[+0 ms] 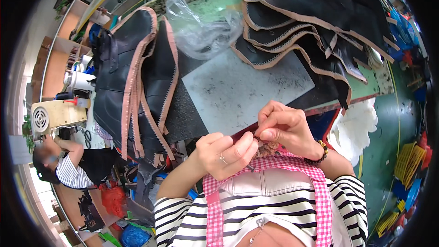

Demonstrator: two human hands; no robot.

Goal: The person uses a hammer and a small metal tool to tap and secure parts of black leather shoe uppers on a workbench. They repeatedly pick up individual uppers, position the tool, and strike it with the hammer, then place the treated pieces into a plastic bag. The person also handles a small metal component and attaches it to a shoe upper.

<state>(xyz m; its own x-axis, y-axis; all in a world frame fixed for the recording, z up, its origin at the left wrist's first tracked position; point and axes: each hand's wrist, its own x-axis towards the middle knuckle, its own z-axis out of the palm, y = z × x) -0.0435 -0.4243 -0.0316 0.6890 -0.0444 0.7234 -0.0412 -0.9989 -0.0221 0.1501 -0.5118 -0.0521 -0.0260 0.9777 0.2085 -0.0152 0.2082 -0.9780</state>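
So, far left of the frame we've got a beige machine with a round vent, and just below it a co-worker in a striped top, with a pair of scissors lying close by. Next along, left of centre, there's a stack of black pieces with zigzag-cut tan edging. Upper middle, a crumpled clear plastic bag sits on the green part of the table.

Our left hand, ring on, is just below centre; its fingers are curled in with the tips partly hidden, so we can't tell if they're closed on anything. A thin dark rod pokes out under it. Above the hands lies a pale grey board covered in dark specks.

Now the small dark bit: it's just below centre, between our hands and in front of the pink checked apron. The thumb and fingers of our right hand are pinched on it, though it's too tiny to make out. Upper right we see another black pile, also tan-edged, and lower right a yellow basket.
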